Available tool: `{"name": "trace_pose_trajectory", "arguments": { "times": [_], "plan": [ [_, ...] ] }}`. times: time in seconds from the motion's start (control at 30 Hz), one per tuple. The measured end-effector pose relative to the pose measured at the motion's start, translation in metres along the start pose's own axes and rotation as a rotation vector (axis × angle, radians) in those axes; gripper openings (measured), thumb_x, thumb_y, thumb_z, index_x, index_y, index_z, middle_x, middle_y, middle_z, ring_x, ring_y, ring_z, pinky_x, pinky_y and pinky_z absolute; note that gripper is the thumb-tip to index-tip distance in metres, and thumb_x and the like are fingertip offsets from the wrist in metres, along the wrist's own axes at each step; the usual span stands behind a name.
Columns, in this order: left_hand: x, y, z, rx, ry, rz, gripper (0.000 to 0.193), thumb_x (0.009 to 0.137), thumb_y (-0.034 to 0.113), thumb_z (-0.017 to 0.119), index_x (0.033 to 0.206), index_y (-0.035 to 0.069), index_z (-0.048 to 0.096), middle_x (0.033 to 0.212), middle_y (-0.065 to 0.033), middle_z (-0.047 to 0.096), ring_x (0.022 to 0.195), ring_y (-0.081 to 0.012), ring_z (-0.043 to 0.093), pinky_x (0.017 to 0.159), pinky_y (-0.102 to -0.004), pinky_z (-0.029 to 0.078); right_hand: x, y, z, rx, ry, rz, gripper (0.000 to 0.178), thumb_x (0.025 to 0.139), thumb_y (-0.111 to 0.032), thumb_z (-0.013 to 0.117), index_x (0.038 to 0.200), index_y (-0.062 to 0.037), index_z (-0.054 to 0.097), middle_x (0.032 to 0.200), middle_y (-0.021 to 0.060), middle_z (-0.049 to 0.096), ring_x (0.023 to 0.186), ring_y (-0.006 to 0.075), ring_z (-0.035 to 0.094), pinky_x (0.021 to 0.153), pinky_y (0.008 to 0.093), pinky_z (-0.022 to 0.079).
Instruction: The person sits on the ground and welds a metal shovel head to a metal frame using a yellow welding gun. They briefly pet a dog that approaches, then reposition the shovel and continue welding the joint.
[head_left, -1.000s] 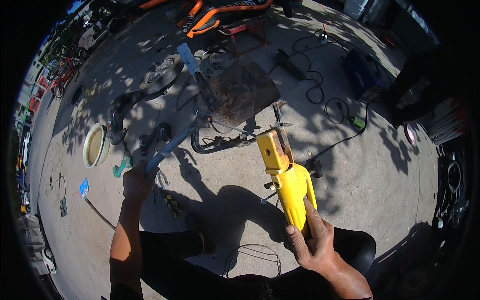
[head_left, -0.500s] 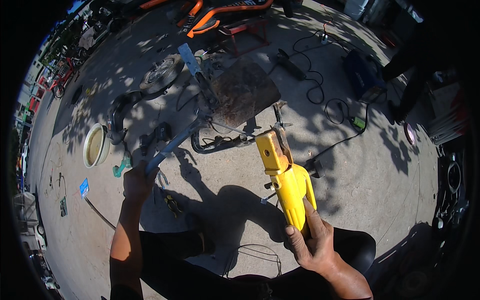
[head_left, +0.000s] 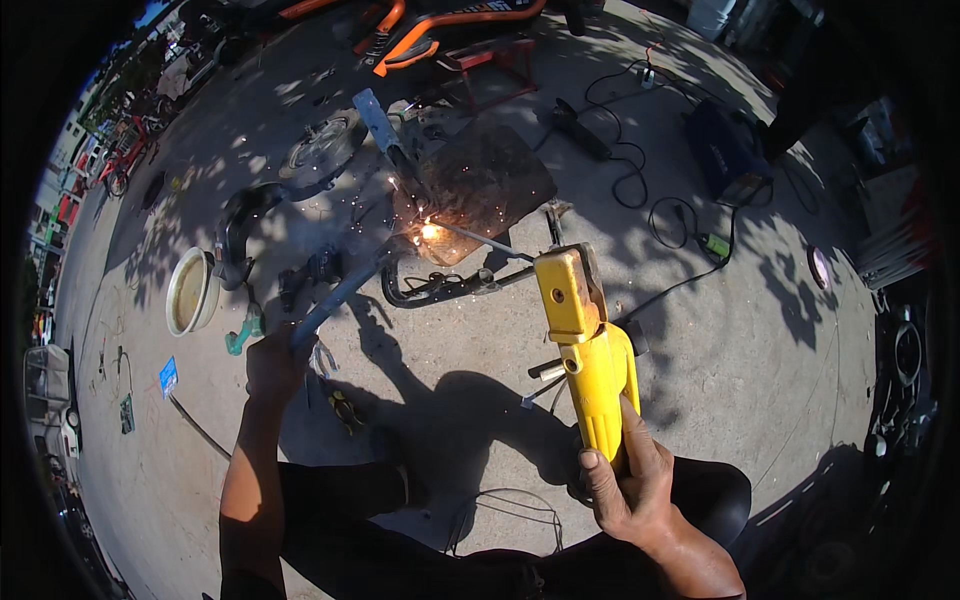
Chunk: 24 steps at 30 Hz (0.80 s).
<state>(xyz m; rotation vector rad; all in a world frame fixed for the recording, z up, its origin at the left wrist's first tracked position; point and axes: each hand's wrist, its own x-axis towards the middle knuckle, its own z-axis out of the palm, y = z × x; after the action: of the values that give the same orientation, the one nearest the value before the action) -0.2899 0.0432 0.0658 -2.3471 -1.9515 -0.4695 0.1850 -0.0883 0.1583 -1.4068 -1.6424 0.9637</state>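
My right hand (head_left: pixel 630 485) is wrapped round a yellow welding electrode holder (head_left: pixel 592 365). From its jaw a thin welding rod (head_left: pixel 485 240) reaches left, its tip at a bright glowing arc (head_left: pixel 430 230) that throws sparks. My left hand (head_left: pixel 275 370) is closed round a bluish metal tube (head_left: pixel 345 298), whose far end meets the arc beside a metal bracket (head_left: pixel 380 120). Behind the arc lies a rusty dark metal plate (head_left: pixel 490 185). Glare and smoke hide the exact spot where rod and tube meet.
A black metal frame (head_left: pixel 450 295) lies under the plate. To the left are a white basin (head_left: pixel 207 290), a green power tool (head_left: pixel 247 325) and pliers (head_left: pixel 345 410). A dark blue welding machine (head_left: pixel 730 160) with cables, an angle grinder (head_left: pixel 580 130) and a standing person's dark legs are at the right.
An arc with sparks and smoke has appeared at the rod's tip. My right hand and the electrode holder have shifted slightly right; my left hand stays put on the tube.
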Motion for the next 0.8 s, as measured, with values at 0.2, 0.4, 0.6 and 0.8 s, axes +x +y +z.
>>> {"name": "trace_pose_trajectory", "arguments": {
  "times": [0.2,0.4,0.6,0.8],
  "plan": [
    [0.001,0.002,-0.003,0.073,-0.063,-0.055,0.033,0.092,0.039,0.074,0.092,0.009,0.061,0.066,-0.0169,0.065,0.061,-0.0381,0.068,0.055,-0.0465,0.052,0.0,-0.001,-0.001,-0.008,-0.004,0.03,0.061,0.097,-0.011,0.07,0.146,0.0128,0.042,0.101,0.0216,0.072,0.076,0.0191,0.073,0.068,0.0271,0.057],
    [0.003,0.006,-0.005,0.056,-0.052,-0.047,0.033,0.092,0.04,0.074,0.091,0.009,0.061,0.066,-0.0172,0.065,0.062,-0.0392,0.068,0.055,-0.047,0.052,0.003,-0.004,0.0,-0.002,-0.02,0.021,0.06,0.098,-0.011,0.069,0.146,0.0127,0.042,0.101,0.0215,0.072,0.077,0.0192,0.073,0.069,0.0273,0.057],
    [0.002,0.004,-0.005,0.043,-0.043,-0.035,0.032,0.091,0.038,0.075,0.092,0.009,0.061,0.066,-0.0172,0.065,0.061,-0.0393,0.068,0.054,-0.0469,0.052,0.003,-0.006,-0.001,0.005,-0.049,0.06,0.06,0.098,-0.011,0.069,0.146,0.0128,0.042,0.101,0.0213,0.072,0.078,0.0198,0.073,0.069,0.0274,0.058],
    [0.003,0.006,-0.006,0.037,-0.041,-0.043,0.031,0.091,0.037,0.076,0.093,0.009,0.062,0.066,-0.0172,0.065,0.062,-0.0392,0.068,0.054,-0.0465,0.052,0.002,-0.007,0.0,0.061,-0.064,0.11,0.06,0.098,-0.011,0.068,0.146,0.0134,0.041,0.104,0.0238,0.071,0.081,0.0216,0.074,0.072,0.0279,0.058]
  ]
}}
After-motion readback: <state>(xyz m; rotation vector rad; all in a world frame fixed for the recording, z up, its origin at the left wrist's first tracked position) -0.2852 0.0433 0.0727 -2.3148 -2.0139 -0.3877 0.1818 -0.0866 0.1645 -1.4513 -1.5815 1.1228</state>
